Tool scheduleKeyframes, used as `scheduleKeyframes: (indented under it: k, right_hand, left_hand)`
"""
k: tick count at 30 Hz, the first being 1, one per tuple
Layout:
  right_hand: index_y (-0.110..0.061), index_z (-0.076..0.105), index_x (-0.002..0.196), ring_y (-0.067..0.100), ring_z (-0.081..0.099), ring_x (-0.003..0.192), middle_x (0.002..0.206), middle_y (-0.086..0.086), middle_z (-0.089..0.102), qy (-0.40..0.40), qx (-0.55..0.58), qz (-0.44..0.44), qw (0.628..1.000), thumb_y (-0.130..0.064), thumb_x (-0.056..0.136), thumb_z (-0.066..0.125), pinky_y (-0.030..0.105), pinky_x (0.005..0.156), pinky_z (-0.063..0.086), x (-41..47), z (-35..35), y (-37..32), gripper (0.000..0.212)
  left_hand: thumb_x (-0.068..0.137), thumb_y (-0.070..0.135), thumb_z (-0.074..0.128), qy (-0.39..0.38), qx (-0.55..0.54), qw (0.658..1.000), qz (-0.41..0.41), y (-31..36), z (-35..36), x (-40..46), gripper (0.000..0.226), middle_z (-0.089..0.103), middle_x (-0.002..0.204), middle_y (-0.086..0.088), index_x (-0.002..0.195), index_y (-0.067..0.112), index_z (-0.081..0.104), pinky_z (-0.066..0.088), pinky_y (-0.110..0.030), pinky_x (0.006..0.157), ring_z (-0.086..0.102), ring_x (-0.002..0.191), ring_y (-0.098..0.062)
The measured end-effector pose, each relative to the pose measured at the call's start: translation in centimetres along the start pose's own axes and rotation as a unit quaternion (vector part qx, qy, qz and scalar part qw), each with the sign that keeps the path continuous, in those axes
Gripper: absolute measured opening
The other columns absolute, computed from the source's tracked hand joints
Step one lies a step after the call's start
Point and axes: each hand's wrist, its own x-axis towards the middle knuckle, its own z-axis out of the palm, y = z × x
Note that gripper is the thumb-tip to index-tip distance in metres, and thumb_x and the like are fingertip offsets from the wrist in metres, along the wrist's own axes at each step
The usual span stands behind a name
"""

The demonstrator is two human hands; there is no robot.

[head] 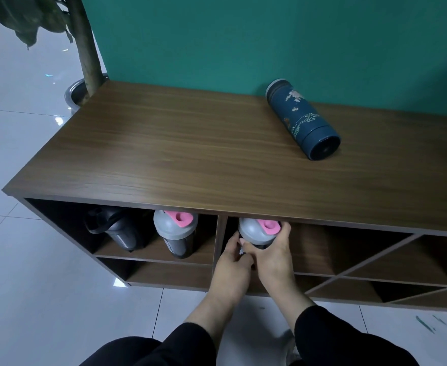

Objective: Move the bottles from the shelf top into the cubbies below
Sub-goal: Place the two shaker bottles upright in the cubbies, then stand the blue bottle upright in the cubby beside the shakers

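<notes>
A grey shaker bottle with a pink cap [256, 232] stands in the upper middle cubby, just under the shelf top [190, 143]. My left hand [234, 262] and my right hand [274, 256] both grip its lower body, which they hide. In the upper left cubby stand a second grey bottle with a pink cap [175, 233] and a black bottle [119, 231]. A dark blue flask with a gold pattern [301, 118] lies on its side on the shelf top at the right, near the wall.
A green wall [243, 43] backs the wooden shelf. A potted plant [85, 62] stands at the shelf's far left corner. Diagonal dividers [370, 262] form the cubbies at the right. Lower cubbies run beneath. White floor tiles [32, 286] surround the unit.
</notes>
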Motion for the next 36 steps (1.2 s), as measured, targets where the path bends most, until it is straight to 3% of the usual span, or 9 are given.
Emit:
scheduleKeyframes:
  k: [8, 11, 14, 16, 18, 23, 28, 31, 36]
  right_hand:
    - [-0.044, 0.019, 0.149, 0.015, 0.059, 0.123, 0.138, -0.006, 0.059, -0.045, -0.065, 0.014, 0.997, -0.023, 0.067, 0.088, 0.037, 0.101, 0.051, -1.3, -1.3, -0.6, 0.109]
    - [-0.023, 0.017, 0.158, 0.026, 0.066, 0.113, 0.127, 0.006, 0.067, -0.093, -0.22, 0.077, 0.968, -0.04, 0.075, 0.081, 0.033, 0.085, 0.053, -2.4, -2.8, 0.0, 0.106]
    - [-0.015, 0.07, 0.102, 0.022, 0.071, 0.067, 0.072, 0.004, 0.075, -0.177, -0.3, 0.096, 0.933, -0.045, 0.086, 0.064, 0.038, 0.067, 0.06, -4.1, -5.9, -1.6, 0.034]
    - [-0.01, 0.059, 0.068, 0.022, 0.062, 0.046, 0.051, 0.008, 0.064, -0.162, -0.297, 0.022, 0.941, -0.049, 0.09, 0.056, 0.039, 0.054, 0.056, -5.7, -7.9, -3.7, 0.045]
    - [-0.011, 0.045, 0.061, 0.02, 0.045, 0.042, 0.045, 0.009, 0.045, -0.065, -0.266, -0.12, 0.954, -0.055, 0.089, 0.052, 0.038, 0.047, 0.042, -7.1, -9.7, -7.6, 0.053]
    - [-0.023, 0.064, 0.086, 0.008, 0.057, 0.072, 0.081, -0.004, 0.064, 0.133, -0.096, -0.236, 0.958, -0.034, 0.09, 0.067, 0.029, 0.07, 0.048, -2.7, -12.1, -16.2, 0.012]
    - [-0.021, 0.032, 0.15, 0.023, 0.054, 0.125, 0.133, 0.002, 0.053, 0.069, -0.124, -0.093, 0.986, -0.054, 0.071, 0.079, 0.04, 0.106, 0.044, 6.6, -10.2, -17.5, 0.098]
    - [-0.023, 0.023, 0.154, 0.032, 0.054, 0.128, 0.141, 0.011, 0.054, 0.062, -0.193, -0.084, 0.976, -0.06, 0.07, 0.078, 0.037, 0.098, 0.043, 8.5, -8.5, -17.2, 0.107]
    - [-0.02, 0.048, 0.132, 0.035, 0.065, 0.107, 0.119, 0.012, 0.067, 0.15, -0.216, -0.111, 0.959, -0.052, 0.074, 0.077, 0.035, 0.08, 0.047, 9.3, -6.7, -16.8, 0.073]
  left_hand:
    - [0.087, 0.019, 0.054, -0.004, 0.025, 1.0, -0.001, 0.2, -0.1, -0.7, 0.065, 0.075, 0.125, 0.012, 0.147, 0.042, 0.046, 0.051, -0.044, 0.11, 0.07, 0.117, -0.014]
    - [0.088, 0.014, 0.052, 0.033, 0.039, 0.999, -0.017, 0.6, -0.2, -1.6, 0.069, 0.062, 0.138, 0.012, 0.154, 0.03, 0.041, 0.045, -0.042, 0.116, 0.06, 0.129, -0.015]
    - [0.084, 0.024, 0.05, 0.087, 0.089, 0.992, -0.026, 0.9, -0.7, -2.6, 0.05, 0.079, 0.107, -0.004, 0.132, 0.018, 0.061, 0.057, -0.044, 0.098, 0.073, 0.103, -0.027]
    - [0.088, 0.02, 0.053, 0.086, 0.087, 0.992, -0.036, 1.4, -0.9, -3.4, 0.029, 0.08, 0.095, -0.01, 0.112, 0.016, 0.068, 0.059, -0.033, 0.075, 0.074, 0.084, -0.027]
    - [0.094, 0.014, 0.053, 0.078, 0.081, 0.993, -0.033, 1.7, -0.9, -3.8, 0.018, 0.08, 0.095, -0.014, 0.103, 0.016, 0.069, 0.051, -0.026, 0.062, 0.068, 0.071, -0.023]
    - [0.097, 0.009, 0.049, 0.084, 0.079, 0.993, -0.016, 2.2, -1.4, -5.3, 0.019, 0.075, 0.086, -0.011, 0.095, 0.017, 0.066, 0.047, -0.024, 0.058, 0.062, 0.068, -0.021]
    - [0.087, 0.02, 0.051, 0.099, 0.089, 0.991, -0.001, 2.0, -2.2, -5.5, 0.017, 0.078, 0.079, -0.002, 0.087, 0.025, 0.067, 0.051, -0.034, 0.069, 0.065, 0.067, -0.022]
    - [0.083, 0.028, 0.05, 0.105, 0.088, 0.991, 0.01, 2.1, -2.7, -5.5, 0.019, 0.08, 0.082, -0.004, 0.088, 0.028, 0.068, 0.056, -0.039, 0.072, 0.068, 0.069, -0.022]
    - [0.08, 0.031, 0.049, 0.096, 0.091, 0.991, 0.02, 2.4, -3.0, -6.2, 0.017, 0.079, 0.084, -0.003, 0.083, 0.031, 0.066, 0.059, -0.045, 0.082, 0.074, 0.087, -0.032]
